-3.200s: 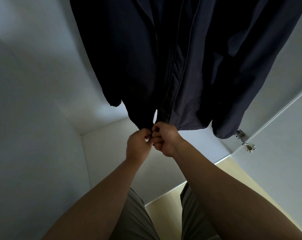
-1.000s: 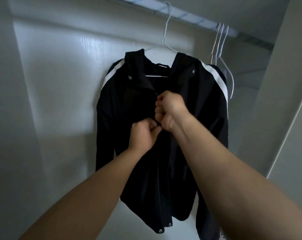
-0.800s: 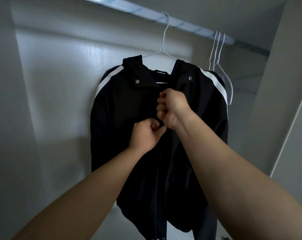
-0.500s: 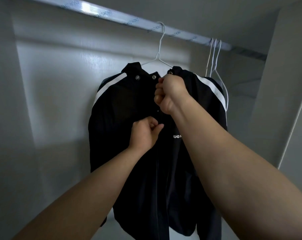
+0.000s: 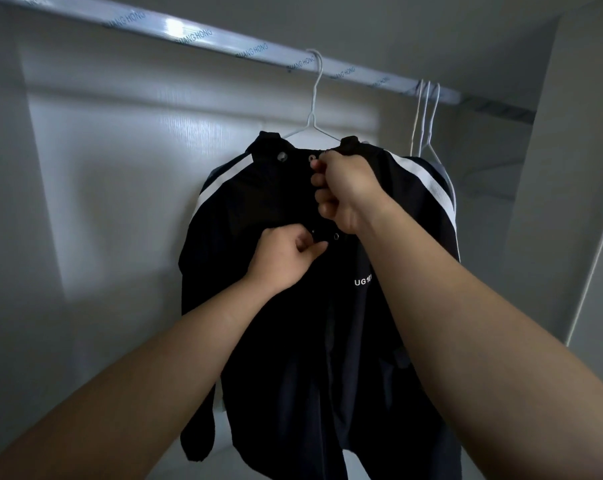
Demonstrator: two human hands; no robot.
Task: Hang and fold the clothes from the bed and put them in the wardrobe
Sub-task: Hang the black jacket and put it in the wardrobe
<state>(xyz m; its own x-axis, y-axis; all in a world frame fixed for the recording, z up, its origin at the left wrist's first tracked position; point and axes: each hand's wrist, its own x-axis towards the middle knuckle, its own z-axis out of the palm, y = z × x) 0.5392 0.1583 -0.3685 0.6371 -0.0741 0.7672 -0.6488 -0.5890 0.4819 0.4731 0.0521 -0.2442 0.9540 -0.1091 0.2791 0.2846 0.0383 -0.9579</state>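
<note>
Head view, looking up into the wardrobe: black jacket (image 5: 258,202) hung on a white wire hanger (image 5: 314,98), hooked over the rail (image 5: 189,32) about midway along it. Looks thin, soft and light, likely a slippery shell cloth; liable to slump and slide off the wire shoulders if tugged sideways. Best taken at the front edges or the collar, stiffened there by seams and snaps, never by a sleeve. Seemingly closed up the front nearly to the collar; white stripes (image 5: 421,178) down both shoulders, metal snaps (image 5: 281,156) at the collar, small white lettering (image 5: 363,281) on the chest, sleeves hanging loose well below the rail. Right hand (image 5: 345,188) fisted on the collar edge just under the hanger; left hand (image 5: 282,258) lower, pinching the front closure. Hands near each other, not touching. Further along the rail, toward its right end: spare hangers (image 5: 426,116) bunched together.
</note>
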